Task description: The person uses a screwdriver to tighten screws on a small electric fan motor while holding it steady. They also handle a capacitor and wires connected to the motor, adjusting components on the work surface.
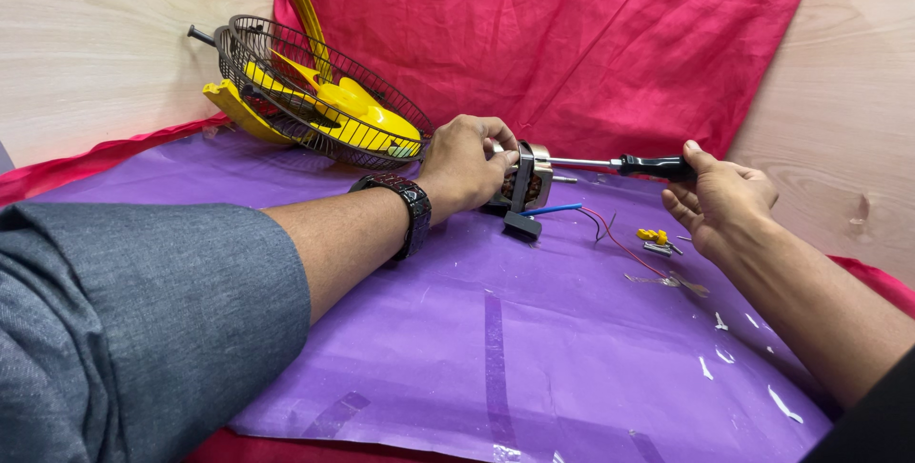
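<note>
My left hand (469,163) grips a small metal fan motor (529,182) standing on the purple sheet (496,330). A dark beaded bracelet sits on that wrist. My right hand (720,201) holds the black handle of a screwdriver (658,167); its steel shaft runs left, level, into the motor's end. Blue, red and black wires (591,220) trail from the motor toward the right.
A dark wire fan guard with yellow blades (324,91) leans at the back left. A small yellow part and screws (656,239) lie by my right hand. Red cloth (591,34) and pale wooden boards (95,34) wall in the back and sides.
</note>
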